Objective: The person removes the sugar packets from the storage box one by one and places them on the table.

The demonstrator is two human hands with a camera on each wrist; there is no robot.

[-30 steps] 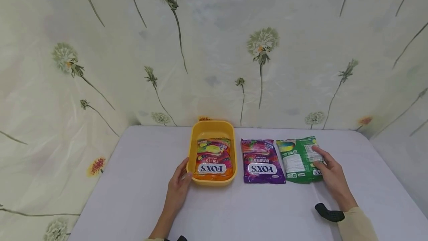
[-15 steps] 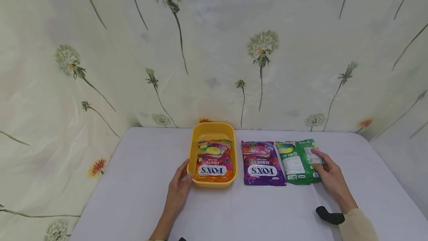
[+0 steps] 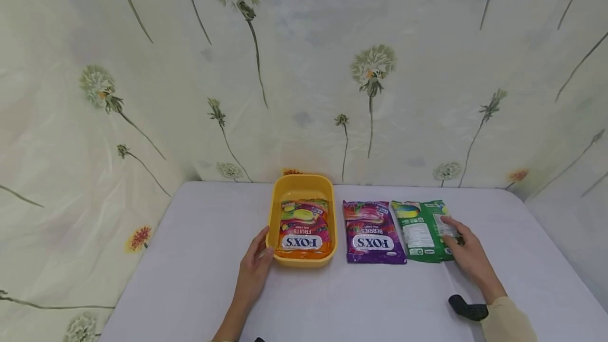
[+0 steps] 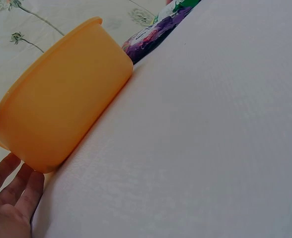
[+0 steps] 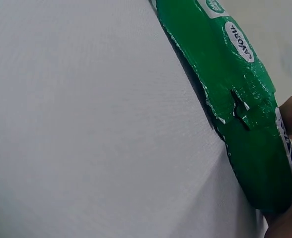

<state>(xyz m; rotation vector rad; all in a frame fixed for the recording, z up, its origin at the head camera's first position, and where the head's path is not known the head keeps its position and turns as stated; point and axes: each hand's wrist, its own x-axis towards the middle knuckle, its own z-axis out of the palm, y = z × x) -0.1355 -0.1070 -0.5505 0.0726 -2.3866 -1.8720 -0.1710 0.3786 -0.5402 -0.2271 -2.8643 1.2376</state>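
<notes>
A yellow plastic tub (image 3: 304,263) stands at the table's middle back, with an orange-red Fox's Fruits candy bag (image 3: 304,226) inside. My left hand (image 3: 255,265) touches the outside of its left front corner, its fingers spread along the wall in the left wrist view. Right of the tub, a purple Fox's Berries candy bag (image 3: 373,234) lies flat. Beside that lies a green candy bag (image 3: 424,231), printed back up. My right hand (image 3: 470,255) grips its right edge, index finger and thumb over the top. In the right wrist view the green bag's near face is creased.
A white cloth covers the table (image 3: 370,300). Behind it hangs a curtain (image 3: 304,67) printed with dandelions. A black curved strap piece (image 3: 467,309) sits at my right wrist, above the sleeve (image 3: 508,321).
The green bag's right part has shifted and flattened slightly under my right hand, which has moved a little toward me. My left hand stays at the tub. The head view has tilted slightly.
</notes>
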